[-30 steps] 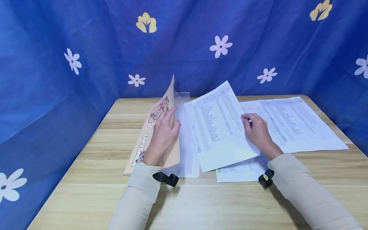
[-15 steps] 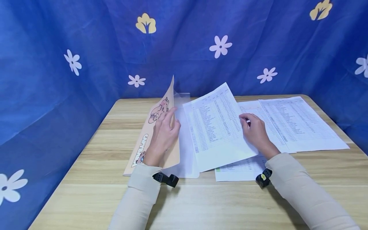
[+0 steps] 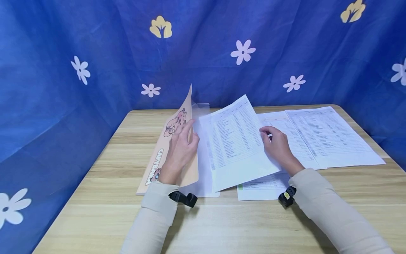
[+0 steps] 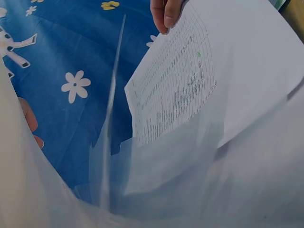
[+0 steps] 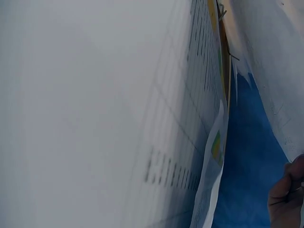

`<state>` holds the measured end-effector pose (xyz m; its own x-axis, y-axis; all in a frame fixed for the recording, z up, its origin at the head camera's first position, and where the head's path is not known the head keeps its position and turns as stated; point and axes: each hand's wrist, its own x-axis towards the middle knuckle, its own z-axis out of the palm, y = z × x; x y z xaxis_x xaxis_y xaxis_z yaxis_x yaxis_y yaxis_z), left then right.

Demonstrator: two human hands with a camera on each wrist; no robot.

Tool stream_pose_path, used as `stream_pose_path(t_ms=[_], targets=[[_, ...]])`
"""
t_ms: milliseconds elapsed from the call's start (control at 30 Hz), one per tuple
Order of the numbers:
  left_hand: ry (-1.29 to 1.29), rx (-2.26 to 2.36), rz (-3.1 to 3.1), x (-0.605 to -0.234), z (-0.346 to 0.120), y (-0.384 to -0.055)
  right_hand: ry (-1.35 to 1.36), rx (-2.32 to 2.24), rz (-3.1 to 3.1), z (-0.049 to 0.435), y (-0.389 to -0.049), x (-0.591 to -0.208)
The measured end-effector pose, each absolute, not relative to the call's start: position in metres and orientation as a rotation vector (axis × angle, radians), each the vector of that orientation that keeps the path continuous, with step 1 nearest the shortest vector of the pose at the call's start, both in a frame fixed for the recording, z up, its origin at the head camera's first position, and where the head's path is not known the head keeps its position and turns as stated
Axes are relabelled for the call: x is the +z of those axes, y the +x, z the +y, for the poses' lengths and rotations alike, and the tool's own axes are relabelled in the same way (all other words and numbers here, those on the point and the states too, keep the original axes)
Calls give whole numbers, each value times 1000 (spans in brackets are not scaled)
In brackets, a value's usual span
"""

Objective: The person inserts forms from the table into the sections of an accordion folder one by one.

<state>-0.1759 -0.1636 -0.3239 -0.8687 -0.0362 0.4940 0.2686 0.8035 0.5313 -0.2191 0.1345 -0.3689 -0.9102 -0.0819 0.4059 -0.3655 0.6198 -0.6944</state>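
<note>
My left hand (image 3: 180, 150) holds up the peach cover (image 3: 155, 151) of a folder printed with a cartoon capybara, its fingers at the cover's free edge. Inside the folder lies a clear plastic pocket (image 3: 204, 178), and the left wrist view shows its transparent film (image 4: 164, 178) standing loose. My right hand (image 3: 279, 146) pinches the right edge of a printed sheet (image 3: 238, 141) between thumb and fingers. The sheet is tilted, its left edge overlapping the clear pocket. In the left wrist view, the lower part of this table-printed page (image 4: 173, 85) shows through the film.
On the right of the wooden table (image 3: 222, 225) lie more printed sheets (image 3: 336, 137), partly overlapping. Another page (image 3: 264, 187) shows from under the held sheet. A blue curtain (image 3: 203, 70) with flowers hangs behind the table.
My right hand has moved left with the sheet, which now overlaps more of the clear pocket and sits slightly lower. My left hand and the raised cover have stayed in place.
</note>
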Motion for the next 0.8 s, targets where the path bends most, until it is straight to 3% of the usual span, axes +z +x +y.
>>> stream_pose_path(t_ms=[800], targets=[[-160,-853,-2524,-322,-163,-175,254,1312,-2581,113,-219,-371]])
